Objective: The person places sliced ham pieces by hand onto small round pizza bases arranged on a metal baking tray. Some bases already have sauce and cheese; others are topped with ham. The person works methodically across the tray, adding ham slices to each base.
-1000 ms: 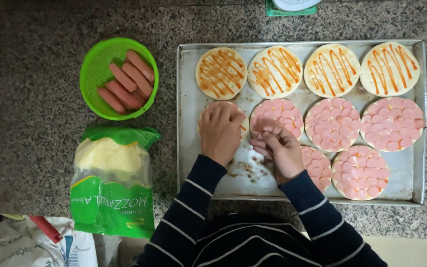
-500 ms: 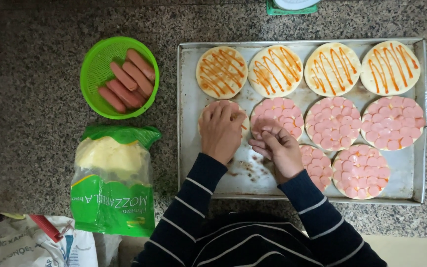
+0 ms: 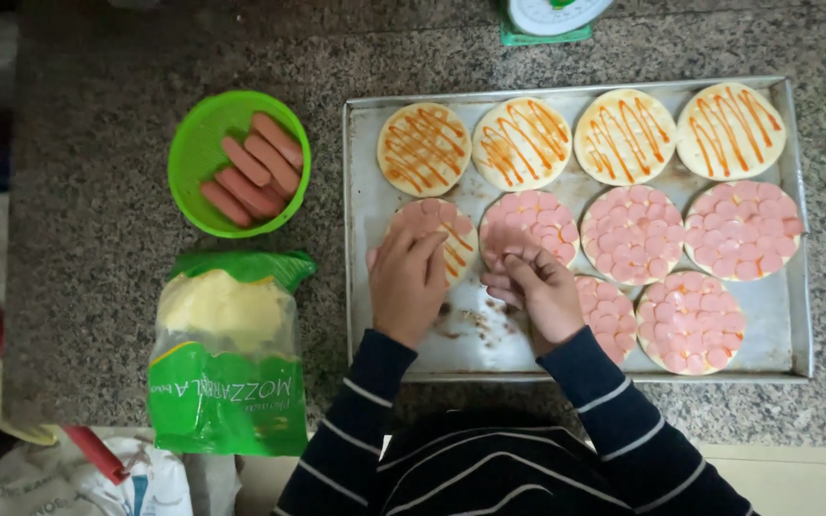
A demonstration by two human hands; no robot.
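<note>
A metal baking tray [image 3: 786,354] holds small round pizza bases. The back row of sauced bases [image 3: 523,141] carries only orange sauce stripes. Several bases nearer me are covered with pink sausage slices [image 3: 635,234]. My left hand [image 3: 405,287] lies flat over the partly covered base [image 3: 451,237] at the tray's left, fingers touching slices on it. My right hand [image 3: 532,291] sits beside it, fingertips pinched on a few sausage slices at the edge of the neighbouring base [image 3: 530,222].
A green bowl [image 3: 193,162] with whole sausages [image 3: 250,170] stands left of the tray. A green bag of shredded cheese [image 3: 227,354] lies below it on the speckled stone counter [image 3: 126,315]. A kitchen scale [image 3: 547,17] sits at the back edge.
My left hand has shifted slightly lower on the base, uncovering more of its slices. My right hand stays at the neighbouring base with its fingers still pinched.
</note>
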